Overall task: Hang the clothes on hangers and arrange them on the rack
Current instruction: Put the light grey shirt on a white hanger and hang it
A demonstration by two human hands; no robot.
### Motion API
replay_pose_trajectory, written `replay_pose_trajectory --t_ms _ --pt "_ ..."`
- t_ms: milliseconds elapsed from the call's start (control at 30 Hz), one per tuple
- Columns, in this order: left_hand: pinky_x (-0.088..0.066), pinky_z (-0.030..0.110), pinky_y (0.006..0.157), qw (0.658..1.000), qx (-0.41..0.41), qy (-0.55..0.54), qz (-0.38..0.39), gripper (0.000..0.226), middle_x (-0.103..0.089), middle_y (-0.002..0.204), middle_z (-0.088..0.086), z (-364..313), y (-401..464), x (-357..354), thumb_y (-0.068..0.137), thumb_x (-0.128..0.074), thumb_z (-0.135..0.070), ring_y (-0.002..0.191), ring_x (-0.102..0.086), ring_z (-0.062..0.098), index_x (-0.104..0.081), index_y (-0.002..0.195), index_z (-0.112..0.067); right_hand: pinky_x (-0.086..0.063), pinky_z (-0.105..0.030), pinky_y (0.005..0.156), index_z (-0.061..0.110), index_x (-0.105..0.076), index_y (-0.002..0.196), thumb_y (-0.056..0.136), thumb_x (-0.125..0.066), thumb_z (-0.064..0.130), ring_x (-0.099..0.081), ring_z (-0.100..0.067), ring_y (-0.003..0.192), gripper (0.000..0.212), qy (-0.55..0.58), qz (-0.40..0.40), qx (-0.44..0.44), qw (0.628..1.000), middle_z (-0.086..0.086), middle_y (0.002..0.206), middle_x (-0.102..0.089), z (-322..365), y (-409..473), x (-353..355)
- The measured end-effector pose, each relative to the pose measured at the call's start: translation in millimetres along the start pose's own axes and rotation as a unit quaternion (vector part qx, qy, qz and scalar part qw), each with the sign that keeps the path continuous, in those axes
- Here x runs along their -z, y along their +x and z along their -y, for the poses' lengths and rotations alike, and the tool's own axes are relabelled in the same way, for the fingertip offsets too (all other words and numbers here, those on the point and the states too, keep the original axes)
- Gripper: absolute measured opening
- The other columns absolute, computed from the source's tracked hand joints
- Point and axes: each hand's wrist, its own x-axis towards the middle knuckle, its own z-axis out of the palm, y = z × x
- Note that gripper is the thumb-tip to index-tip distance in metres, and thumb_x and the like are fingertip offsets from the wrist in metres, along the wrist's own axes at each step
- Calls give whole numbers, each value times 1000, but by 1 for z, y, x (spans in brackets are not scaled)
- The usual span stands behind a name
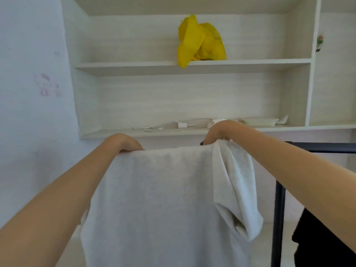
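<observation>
We hold white shirt up by top edge: left hand and right hand apart, each gripping it. Black rack under right forearm; black garment hangs beside it.

Shirt before shelves; rack right; bag on upper shelf.

Upper shelf w/ yellow bag; lower shelf, prob. cables.
</observation>
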Motion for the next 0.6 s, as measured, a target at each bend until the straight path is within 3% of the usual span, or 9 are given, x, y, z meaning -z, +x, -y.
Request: replay_pose_trajectory --t_ms 67,133,233,300,400,600 --pt "-48 33 98 999 20 33 8 37 -71 108 7 3 -1 5 91 -50 -41 96 -66 23 -70 101 -11 -46 -31 90 15 -66 111 89 -57 48 -61 -22 103 40 -35 20 -28 999 -1 103 -67 0 10 1" --pt "-47 31 99 998 36 50 29 34 -70 101 5 1 -1 6 90 -52 -41 98 -65 23 -70 92 -12 -42 -31 95 14 -65 114 91 -55 45 -56 -22 116 40 -78 17 -55 995 -2 111 -63 -1 15 0" --pt "-43 31 94 997 49 59 22 41 -64 106 9 -5 6 3 90 -54 -42 101 -60 24 -67 110 -9 -40 -31 100 10 -48 137 92 -55 42 -47 -22 131 55 -89 -14 -73 993 -6 147 -41 -1 26 -4" --pt "-42 32 97 994 51 88 -29 44 -61 123 11 -13 12 -4 92 -55 -38 115 -58 25 -63 122 -7 -41 -32 99 9 -42 140 91 -56 41 -47 -23 130 60 -79 -21 -74 994 -7 148 -38 -4 28 -7" --pt "-37 34 105 989 50 114 -83 45 -48 144 8 -24 21 -14 94 -54 -30 131 -48 26 -54 132 -5 -41 -33 96 8 -49 135 94 -51 38 -51 -25 121 51 -75 6 -68 995 -9 143 -46 -12 28 -8" --pt "-33 34 109 993 46 91 -54 48 -42 148 10 -31 40 -17 95 -53 -30 136 -41 26 -49 136 -5 -39 -32 95 10 -50 135 97 -45 40 -46 -26 130 48 -50 27 -52 997 -9 140 -46 -24 29 -11"
